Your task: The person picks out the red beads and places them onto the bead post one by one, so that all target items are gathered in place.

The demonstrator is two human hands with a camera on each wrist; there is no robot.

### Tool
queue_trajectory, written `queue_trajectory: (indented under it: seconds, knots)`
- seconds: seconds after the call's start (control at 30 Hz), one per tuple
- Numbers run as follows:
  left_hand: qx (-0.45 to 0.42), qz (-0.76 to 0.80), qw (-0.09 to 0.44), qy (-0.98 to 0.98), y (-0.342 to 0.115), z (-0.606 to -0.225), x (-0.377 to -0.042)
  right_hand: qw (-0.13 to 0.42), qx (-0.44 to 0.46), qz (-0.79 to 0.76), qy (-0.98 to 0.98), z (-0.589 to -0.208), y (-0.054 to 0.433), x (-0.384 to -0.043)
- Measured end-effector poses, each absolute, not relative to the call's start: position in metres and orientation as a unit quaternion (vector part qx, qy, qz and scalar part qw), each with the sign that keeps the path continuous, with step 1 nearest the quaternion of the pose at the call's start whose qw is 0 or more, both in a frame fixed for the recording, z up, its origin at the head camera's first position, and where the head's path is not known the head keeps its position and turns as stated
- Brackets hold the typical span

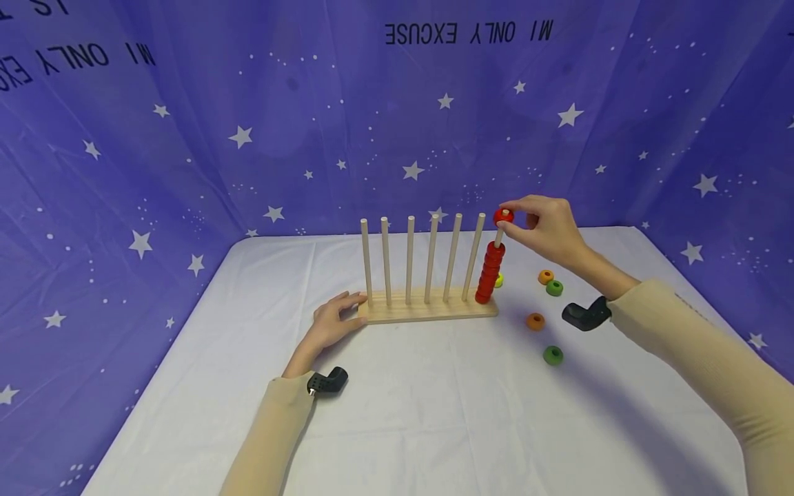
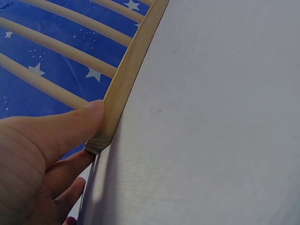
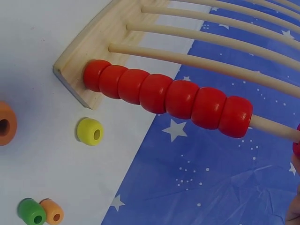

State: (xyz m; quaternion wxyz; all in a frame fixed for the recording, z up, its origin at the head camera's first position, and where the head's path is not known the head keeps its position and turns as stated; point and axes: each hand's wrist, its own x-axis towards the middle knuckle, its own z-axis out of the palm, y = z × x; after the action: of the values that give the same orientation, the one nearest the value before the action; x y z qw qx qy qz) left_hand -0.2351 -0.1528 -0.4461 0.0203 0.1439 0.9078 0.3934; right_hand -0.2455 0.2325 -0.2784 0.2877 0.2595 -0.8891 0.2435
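Note:
A wooden peg rack (image 1: 428, 310) stands on the table, with several upright pegs along its base. Stacked red beads (image 1: 491, 272) fill the lower part of the rightmost peg. My right hand (image 1: 546, 224) pinches another red bead (image 1: 503, 218) between thumb and fingers at the top of that peg, whose tip shows through the hole. In the right wrist view only a sliver of this bead and the fingertips appear at the right edge. My left hand (image 1: 335, 322) grips the left end of the base, thumb (image 2: 96, 112) on the front edge and fingers around the end.
Right of the rack lie loose beads: an orange bead (image 1: 546, 277) beside a green bead (image 1: 555, 288), another orange bead (image 1: 535, 321), a second green bead (image 1: 553, 355) and a yellow bead (image 3: 90, 131) near the base. A starry blue cloth (image 1: 397, 138) hangs behind the white table (image 1: 422, 413).

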Motion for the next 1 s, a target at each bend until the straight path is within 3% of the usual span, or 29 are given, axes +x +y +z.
queue_trajectory:
  seconds: [1.0]
  knots:
    - [0.136,0.394,0.022,0.909,-0.152,-0.446,-0.234,0.267,0.249,0.242,-0.899,-0.291,0.234,-0.244]
